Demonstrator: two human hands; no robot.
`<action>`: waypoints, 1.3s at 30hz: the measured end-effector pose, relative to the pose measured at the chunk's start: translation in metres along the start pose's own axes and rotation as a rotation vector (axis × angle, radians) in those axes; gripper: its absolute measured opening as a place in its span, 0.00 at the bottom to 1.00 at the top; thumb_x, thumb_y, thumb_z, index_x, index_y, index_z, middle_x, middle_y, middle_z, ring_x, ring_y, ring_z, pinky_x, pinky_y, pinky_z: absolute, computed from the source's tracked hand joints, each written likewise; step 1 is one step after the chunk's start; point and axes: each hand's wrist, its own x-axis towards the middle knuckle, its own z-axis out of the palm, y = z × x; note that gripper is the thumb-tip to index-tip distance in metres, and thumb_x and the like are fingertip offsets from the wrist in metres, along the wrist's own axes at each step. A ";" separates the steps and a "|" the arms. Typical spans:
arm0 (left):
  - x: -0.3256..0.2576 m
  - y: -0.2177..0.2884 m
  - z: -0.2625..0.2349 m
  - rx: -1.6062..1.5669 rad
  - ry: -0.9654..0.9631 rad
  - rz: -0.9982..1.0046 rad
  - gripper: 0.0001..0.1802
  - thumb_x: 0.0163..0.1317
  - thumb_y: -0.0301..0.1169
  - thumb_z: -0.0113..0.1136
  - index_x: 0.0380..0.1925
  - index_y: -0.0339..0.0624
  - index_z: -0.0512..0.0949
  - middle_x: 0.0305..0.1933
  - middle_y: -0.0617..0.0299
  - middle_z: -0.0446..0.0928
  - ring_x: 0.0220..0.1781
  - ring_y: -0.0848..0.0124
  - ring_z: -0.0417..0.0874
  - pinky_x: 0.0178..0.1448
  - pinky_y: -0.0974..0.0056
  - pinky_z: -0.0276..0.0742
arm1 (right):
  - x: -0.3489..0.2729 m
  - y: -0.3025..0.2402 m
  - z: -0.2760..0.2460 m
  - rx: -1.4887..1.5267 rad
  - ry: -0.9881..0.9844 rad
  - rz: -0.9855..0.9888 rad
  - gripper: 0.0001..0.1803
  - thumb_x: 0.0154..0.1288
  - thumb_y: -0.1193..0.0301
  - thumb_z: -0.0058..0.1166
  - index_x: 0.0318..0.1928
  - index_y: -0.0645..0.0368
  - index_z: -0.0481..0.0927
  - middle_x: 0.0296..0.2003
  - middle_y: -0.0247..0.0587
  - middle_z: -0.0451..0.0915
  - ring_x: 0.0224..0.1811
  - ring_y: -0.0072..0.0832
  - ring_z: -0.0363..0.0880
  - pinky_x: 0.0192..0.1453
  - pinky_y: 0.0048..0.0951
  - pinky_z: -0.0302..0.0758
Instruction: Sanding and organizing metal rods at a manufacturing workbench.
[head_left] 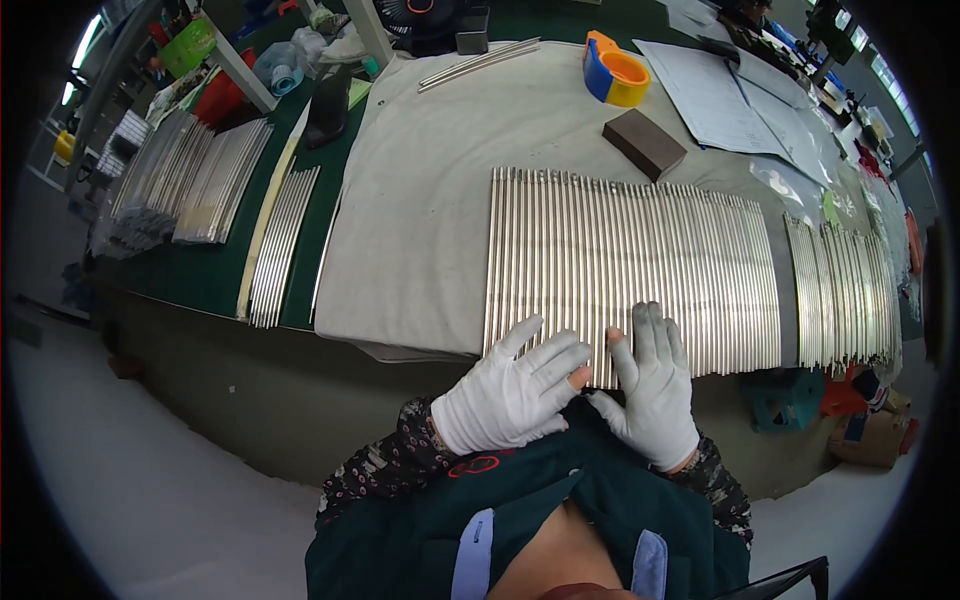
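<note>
A broad row of slim, shiny metal rods (pixel 630 250) lies side by side on the pale cloth (pixel 410 220), their near ends at the table's front edge. My left hand (pixel 520 390), in a white glove with bare fingertips in places, rests over the near left end of the row, fingers stretched out. Beside it, my right hand (pixel 650 385), gloved alike, lies flat on the near ends with its fingers pointing away from me. Neither hand grips a rod. Under the palms the rod ends are hidden.
More rods (pixel 845 295) lie at the right; a small group (pixel 285 245) and plastic-wrapped bundles (pixel 215 180) are at the left. Toward the back are a brown block (pixel 645 145), a tape roll on a blue-orange holder (pixel 615 72), papers (pixel 700 95), a few loose rods (pixel 480 65) and a dark phone (pixel 328 108).
</note>
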 end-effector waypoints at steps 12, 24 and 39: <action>-0.054 -0.010 0.012 0.306 0.386 -0.352 0.29 0.54 0.51 0.62 0.52 0.48 0.71 0.46 0.61 0.74 0.49 0.60 0.76 0.60 0.46 0.65 | 0.000 0.003 0.001 -0.015 0.029 -0.009 0.45 0.46 0.59 0.65 0.64 0.62 0.60 0.61 0.64 0.60 0.65 0.59 0.58 0.67 0.56 0.56; -0.055 -0.010 0.015 0.312 0.403 -0.369 0.28 0.38 0.35 0.72 0.44 0.46 0.75 0.47 0.63 0.73 0.51 0.65 0.76 0.63 0.48 0.63 | -0.001 -0.002 -0.002 -0.010 0.000 0.007 0.42 0.45 0.59 0.66 0.60 0.63 0.64 0.60 0.62 0.61 0.65 0.57 0.59 0.67 0.55 0.56; -0.054 -0.010 0.017 0.409 0.414 -0.303 0.21 0.56 0.30 0.62 0.51 0.48 0.71 0.47 0.62 0.73 0.50 0.62 0.76 0.62 0.46 0.65 | 0.004 -0.002 -0.008 0.042 0.007 -0.008 0.36 0.49 0.59 0.64 0.56 0.65 0.68 0.57 0.61 0.66 0.63 0.53 0.63 0.66 0.49 0.60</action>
